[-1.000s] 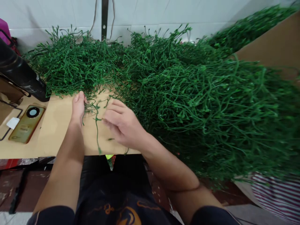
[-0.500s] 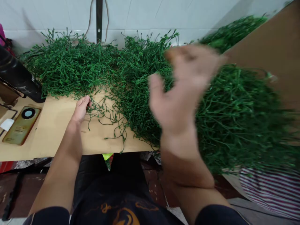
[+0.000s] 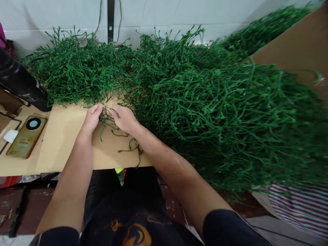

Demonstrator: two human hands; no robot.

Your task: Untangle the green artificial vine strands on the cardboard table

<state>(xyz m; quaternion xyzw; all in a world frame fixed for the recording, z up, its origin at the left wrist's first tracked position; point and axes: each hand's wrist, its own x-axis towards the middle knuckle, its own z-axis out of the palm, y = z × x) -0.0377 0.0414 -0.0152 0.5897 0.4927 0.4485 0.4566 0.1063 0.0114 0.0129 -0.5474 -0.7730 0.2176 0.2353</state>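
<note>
Few skinny green stems pinched in the left hand and right hand, fingers close together over the tan board. Massive green heap right, phone left, black bottle just beyond.

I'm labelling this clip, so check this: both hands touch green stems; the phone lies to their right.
Wrong side: the head view shows the phone to their left. The left hand and right hand do touch green stems.
</note>
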